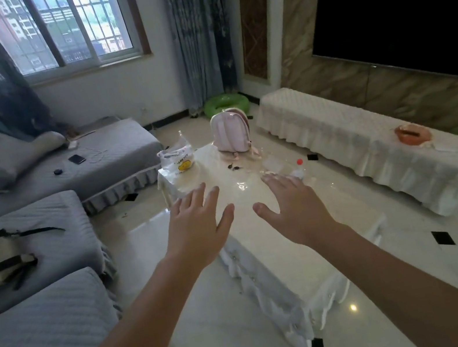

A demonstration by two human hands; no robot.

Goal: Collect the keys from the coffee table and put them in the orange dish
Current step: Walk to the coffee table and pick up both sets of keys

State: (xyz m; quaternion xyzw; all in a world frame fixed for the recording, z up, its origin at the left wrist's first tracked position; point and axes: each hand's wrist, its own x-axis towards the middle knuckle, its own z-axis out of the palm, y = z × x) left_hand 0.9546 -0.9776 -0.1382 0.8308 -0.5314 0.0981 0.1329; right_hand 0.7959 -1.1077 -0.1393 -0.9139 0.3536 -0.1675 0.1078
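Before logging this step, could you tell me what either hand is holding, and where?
Nothing: left hand and right hand are open and empty; the keys lie on the coffee table.

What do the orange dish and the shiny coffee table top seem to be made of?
The shallow orange dish looks like glazed ceramic or plastic; it is too small to tell. The pale glossy coffee table top looks like polished stone or glass, mirroring bright light spots.

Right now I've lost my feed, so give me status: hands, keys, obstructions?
Left hand and right hand open, empty. Keys on coffee table before pink backpack. Orange dish on far bench. Path clear.
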